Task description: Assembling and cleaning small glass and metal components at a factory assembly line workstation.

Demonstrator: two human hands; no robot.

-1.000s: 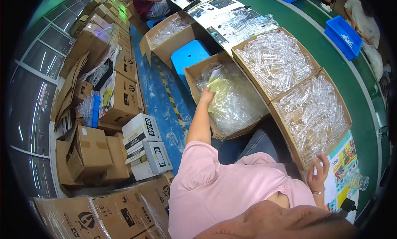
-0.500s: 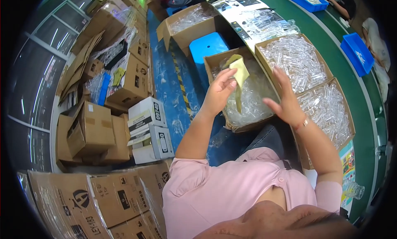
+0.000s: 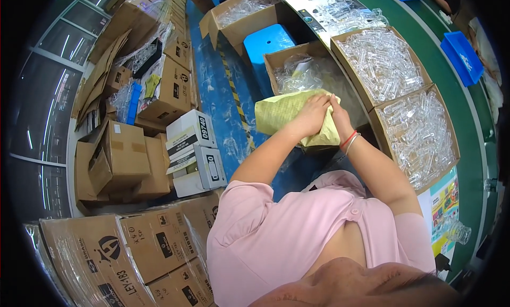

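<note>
A creased sheet of yellow paper (image 3: 279,111) is spread in front of me, over the near side of an open cardboard box (image 3: 271,76). My left hand (image 3: 312,117) lies across it with the fingers together, gripping the gathered right part. Against the sheet's right edge presses my right hand (image 3: 341,120), its fingertips meeting those of the left. Behind the sheet, crumpled clear plastic film (image 3: 297,79) shows inside the box, with a bit of yellow among it. The paper hides the box's near wall.
To the right, two cardboard trays (image 3: 378,113) of clear plastic pieces (image 3: 380,62) stand beside a green conveyor (image 3: 473,126). A blue stool (image 3: 265,44) is beyond the box. Stacked cartons (image 3: 125,158) line the left, past the blue floor (image 3: 212,84). A blue bin (image 3: 461,57) sits far right.
The yellow paper, folded narrow and held up in my left hand over the box, is now opened out wide and nearer me. My right hand has moved left and down onto it.
</note>
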